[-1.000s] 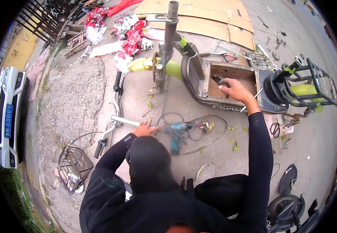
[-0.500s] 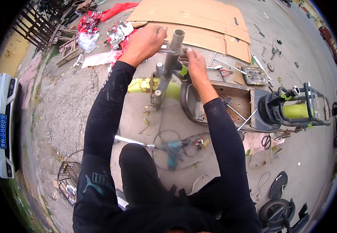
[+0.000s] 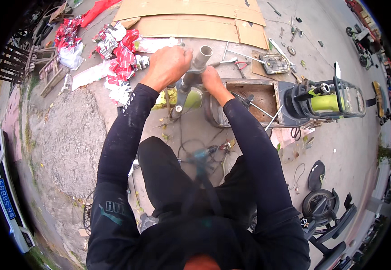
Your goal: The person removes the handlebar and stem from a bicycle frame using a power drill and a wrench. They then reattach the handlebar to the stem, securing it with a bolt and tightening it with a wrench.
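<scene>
Both fists flank an upright grey metal tube (image 3: pixel 203 55) with an open top, at the front end of a stripped scooter frame (image 3: pixel 285 92). My left hand (image 3: pixel 169 66) is closed just left of the tube, knuckles up. On the other side my right hand (image 3: pixel 213 82) is closed tight against the tube's collar. What lies inside the fists is hidden by the fingers. Below them, a grey leg (image 3: pixel 178 108) of the front end slants down beside a yellow-green part (image 3: pixel 192 100). A long metal rod (image 3: pixel 260 109) and another crossing it lie over the frame's open tray.
A flattened cardboard sheet (image 3: pixel 186 28) lies ahead, with red and silver wrapping (image 3: pixel 123 58) to its left. Pliers (image 3: pixel 240 66), wrenches and small parts are scattered at the far right. A blue power tool (image 3: pixel 201 155) lies between my knees. A wheel (image 3: pixel 320 207) sits at lower right.
The view has shifted, so the scene sits further left and higher on the right. My right hand has gone from a loose finger grip to a closed fist. My left hand sits lower beside the tube.
</scene>
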A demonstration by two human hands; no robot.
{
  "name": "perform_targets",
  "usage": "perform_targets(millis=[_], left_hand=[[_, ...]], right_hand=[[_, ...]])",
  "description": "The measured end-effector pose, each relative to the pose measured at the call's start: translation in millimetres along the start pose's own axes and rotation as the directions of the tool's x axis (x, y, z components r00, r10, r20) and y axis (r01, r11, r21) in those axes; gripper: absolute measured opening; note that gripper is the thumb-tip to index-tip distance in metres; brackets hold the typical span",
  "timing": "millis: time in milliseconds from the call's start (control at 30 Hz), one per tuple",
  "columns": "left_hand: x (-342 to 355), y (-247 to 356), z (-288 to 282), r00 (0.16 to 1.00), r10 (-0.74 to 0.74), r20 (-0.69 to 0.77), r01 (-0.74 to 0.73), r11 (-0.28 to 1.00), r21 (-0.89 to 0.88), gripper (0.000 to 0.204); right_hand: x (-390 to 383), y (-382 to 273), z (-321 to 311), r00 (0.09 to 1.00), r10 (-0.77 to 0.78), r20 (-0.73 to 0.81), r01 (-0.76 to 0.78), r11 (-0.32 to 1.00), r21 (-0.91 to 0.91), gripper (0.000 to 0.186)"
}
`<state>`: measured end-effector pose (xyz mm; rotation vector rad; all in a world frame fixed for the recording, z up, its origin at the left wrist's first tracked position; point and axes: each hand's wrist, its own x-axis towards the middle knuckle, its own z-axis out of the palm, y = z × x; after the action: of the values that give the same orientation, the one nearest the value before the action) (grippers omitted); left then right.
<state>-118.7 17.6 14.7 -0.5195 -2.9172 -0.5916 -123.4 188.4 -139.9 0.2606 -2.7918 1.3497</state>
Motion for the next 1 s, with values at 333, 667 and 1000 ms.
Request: perform_targets(millis=[333, 667, 1000], left_hand=[[-3, -4, 0, 1.0, 0.014, -0.015, -0.014, 1.0, 0.013, 0.045], [-3, 0, -11, 0.997, 0.026, 0.066, -0.022, 0.997, -0.07, 0.037], [3, 3, -17, 0.979, 0.066, 0.193, -0.049, 0.995, -0.091, 0.022]], right_hand=[[6, 8, 3, 0.965, -0.249, 0.088, 0.255, 0.965, -0.064, 0.034], [2, -18, -17, 0.969, 0.037, 0.243, -0.098, 0.965, 0.244, 0.047], [1, -9, -22, 0.965, -0.034, 0.259, -0.076, 0.912, 0.404, 0.036]])
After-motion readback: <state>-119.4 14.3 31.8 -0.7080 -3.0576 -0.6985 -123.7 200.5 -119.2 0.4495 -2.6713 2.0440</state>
